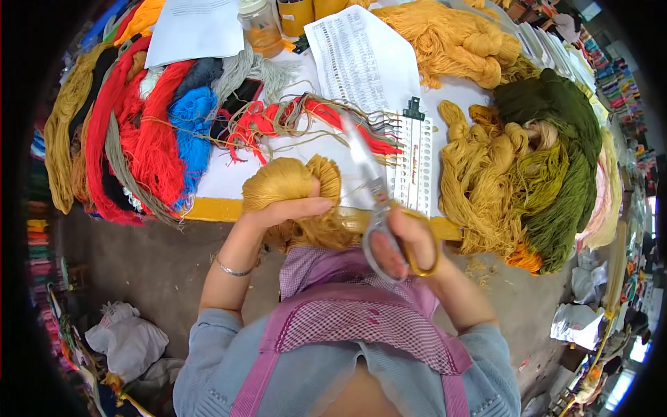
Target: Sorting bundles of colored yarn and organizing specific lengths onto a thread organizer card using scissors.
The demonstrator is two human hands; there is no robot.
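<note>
In the middle, my left hand [295,210] is closed round a thick hank of golden yarn [278,182], thumb pressed across its front. The hank is folded over at the top, and its loose lower part hangs below my fingers. My right hand [413,240] grips a pair of scissors [381,201] by the handles, one of them yellowish. Their blades point up and away, next to the hank and apart from it. Motion blurs the blades, so how far they are parted is unclear.
A white table with a yellow front edge [208,208] lies before me. Red yarn skeins [153,132] and a blue skein [193,118] drape at left, dark green yarn [563,118] at right. A printed sheet [361,59], a punched white card [415,167] and a glass jar [260,28] lie beyond.
</note>
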